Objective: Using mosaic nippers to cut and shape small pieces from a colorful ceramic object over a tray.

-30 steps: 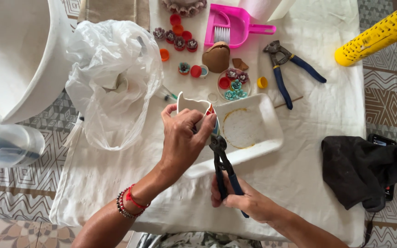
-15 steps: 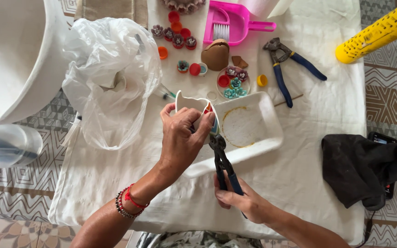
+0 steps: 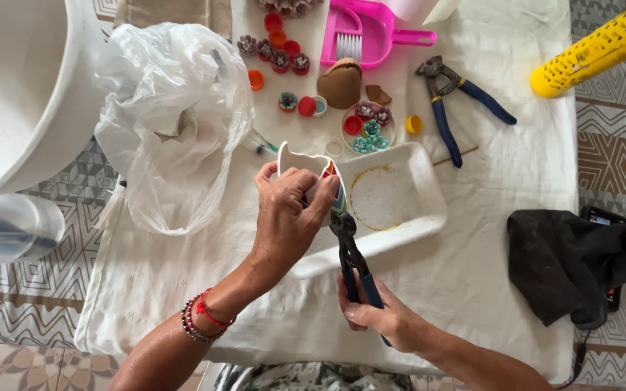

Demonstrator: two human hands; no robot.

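nippers biting shard edge over tray

left hand [image 3: 291, 217] clamps a white ceramic shard [image 3: 306, 163] upright, fingers wrapped tight, just above the tray [image 3: 429, 210] corner, likely so chips drop in. right hand [image 3: 382, 318] closed round the blue nippers [image 3: 349, 250] handles, jaws at the shard's painted edge. tray holds nothing but a yellowish ring stain. small dish [image 3: 368, 129] beyond holds little flower pieces. spare pliers [image 3: 458, 101] lie idle on the worktop [image 3: 472, 289]. plastic bag [image 3: 172, 123] to the left, contents unclear.

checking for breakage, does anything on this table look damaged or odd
Yes: the white ceramic piece in the left hand has a jagged, broken rim, and the nippers in the right hand bite its edge.
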